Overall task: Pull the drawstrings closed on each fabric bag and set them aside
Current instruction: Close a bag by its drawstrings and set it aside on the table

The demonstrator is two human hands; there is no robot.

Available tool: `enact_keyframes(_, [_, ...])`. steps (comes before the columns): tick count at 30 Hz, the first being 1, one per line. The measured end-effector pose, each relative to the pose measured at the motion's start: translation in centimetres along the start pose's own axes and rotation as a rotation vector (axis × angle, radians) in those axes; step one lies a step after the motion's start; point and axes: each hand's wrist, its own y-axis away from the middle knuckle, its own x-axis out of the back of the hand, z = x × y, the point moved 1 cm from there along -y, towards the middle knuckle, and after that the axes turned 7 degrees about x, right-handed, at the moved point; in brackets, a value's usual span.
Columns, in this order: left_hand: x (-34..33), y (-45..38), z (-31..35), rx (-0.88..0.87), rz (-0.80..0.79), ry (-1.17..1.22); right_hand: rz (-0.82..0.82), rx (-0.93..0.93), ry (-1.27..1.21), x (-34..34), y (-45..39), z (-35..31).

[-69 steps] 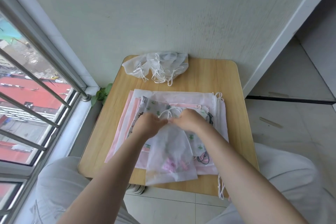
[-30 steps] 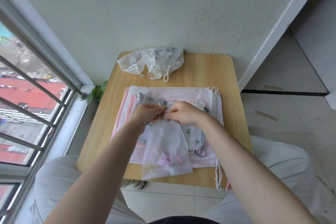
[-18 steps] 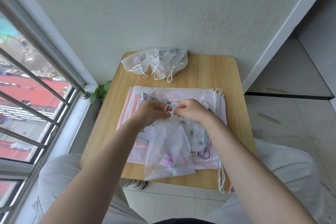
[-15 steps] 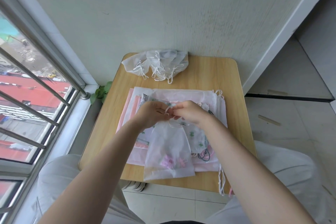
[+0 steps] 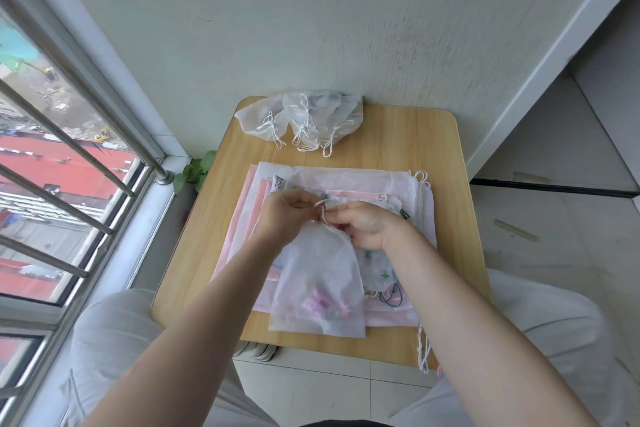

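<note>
Pinching a thin white drawstring (image 5: 322, 215) between them, both hands are meeting over the neck of a small sheer white bag (image 5: 320, 282). The left hand (image 5: 289, 215) is gripping the cord with fingertips curled in, and the right hand (image 5: 363, 224) is nipping it from the other side, its palm turned partly upward. The bag's mouth is bunching into gathers just under the fingers, while its body is lying flat toward the person, with small pink items showing faintly through the fabric near its bottom edge. It is resting on top of a stack of flat bags (image 5: 381, 184), pink and white, some with green print, which is covering the middle of the wooden table (image 5: 433, 135). A loose cord from that stack is hanging off the table's near right edge. At the far edge, against the wall, a heap of closed white bags (image 5: 304, 114) is sitting apart from the stack, their knotted cords trailing toward the person. Both forearms are reaching in from below, and light trousers are showing at either side of the table. A barred window (image 5: 69, 163) is running along the left.
</note>
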Motion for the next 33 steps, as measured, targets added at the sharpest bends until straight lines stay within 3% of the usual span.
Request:
enact_keyframes(7, [0.1, 0.1, -0.2, 0.16, -0.05, 0.245, 0.177, -0.026, -0.038, -0.2, 0.4, -1.0])
enact_keyframes(10, [-0.1, 0.3, -0.6, 0.213, -0.029, 0.308, 0.249, -0.003, -0.218, 0.1, 0.5, -1.2])
enact_keyframes(14, [-0.4, 0.5, -0.9, 0.267, -0.044, 0.372, 0.407, 0.177, -0.567, 1.0, 0.7, -1.3])
enact_keyframes(18, [-0.7, 0.5, -1.1, 0.262, -0.054, 0.384, 0.329, 0.26, -0.789, 0.7, 1.0, -1.5])
enact_keyframes(21, [-0.6, -0.1, -1.7, 0.281, 0.054, 0.281, 0.375, 0.17, -0.507, 0.2, 1.5, -1.8])
enact_keyframes(26, [-0.8, 0.3, -2.8, 0.317, 0.205, 0.131, 0.507, 0.223, 0.444, 0.6, 1.6, -2.2])
enact_keyframes(29, [-1.3, 0.5, -3.0, 0.333, 0.251, 0.104, 0.4, 0.253, 0.911, -0.3, 2.0, -2.8])
enact_keyframes(33, [-0.1, 0.2, -2.6, 0.359, 0.249, 0.11, 0.201, 0.134, 1.209, -0.2, 2.6, -3.2])
